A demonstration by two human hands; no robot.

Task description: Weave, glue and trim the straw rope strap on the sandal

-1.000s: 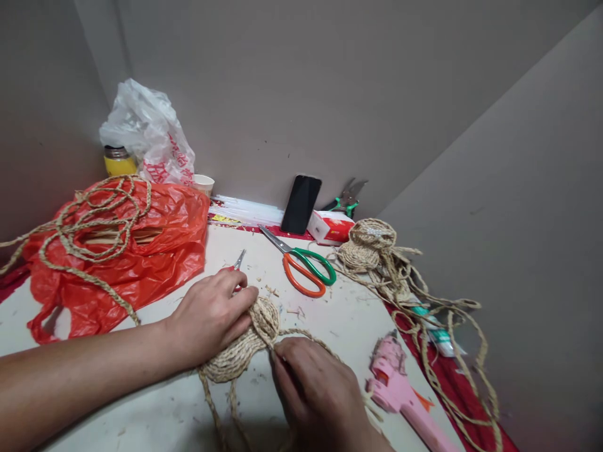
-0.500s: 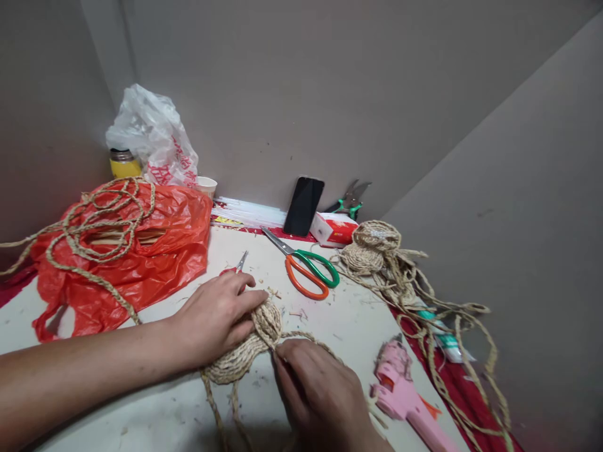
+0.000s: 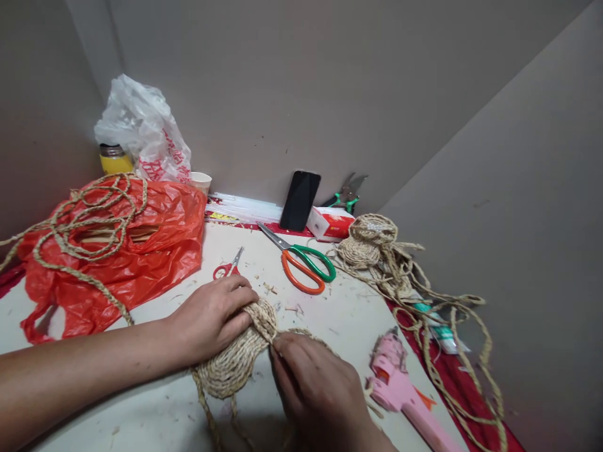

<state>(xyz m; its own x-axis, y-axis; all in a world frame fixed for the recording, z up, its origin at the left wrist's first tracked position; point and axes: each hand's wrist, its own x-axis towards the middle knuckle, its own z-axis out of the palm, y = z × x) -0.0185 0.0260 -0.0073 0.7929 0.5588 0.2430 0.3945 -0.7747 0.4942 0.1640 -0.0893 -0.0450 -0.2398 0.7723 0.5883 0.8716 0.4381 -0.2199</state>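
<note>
My left hand [image 3: 214, 317] lies over a coiled piece of woven straw rope [image 3: 235, 361] on the white table top [image 3: 155, 408], fingers curled onto its upper end and pressing it down. My right hand [image 3: 315, 386] sits just right of the coil, its fingers pinched on the loose rope strand [image 3: 301, 333] where it meets the coil's edge. Two rope tails hang from the coil toward the near edge.
Small red scissors [image 3: 227, 269] and large orange-green scissors [image 3: 301, 267] lie behind the hands. A pink glue gun [image 3: 400, 389] is at the right. Finished straw pieces with tangled rope [image 3: 377, 248], a phone [image 3: 299, 201], an orange bag with rope [image 3: 108, 251] and cardboard walls surround the table.
The view shifted slightly; the small red scissors now show fully beyond my left hand. Both hands stay on the coil, my right fingers still working the strand at its edge.
</note>
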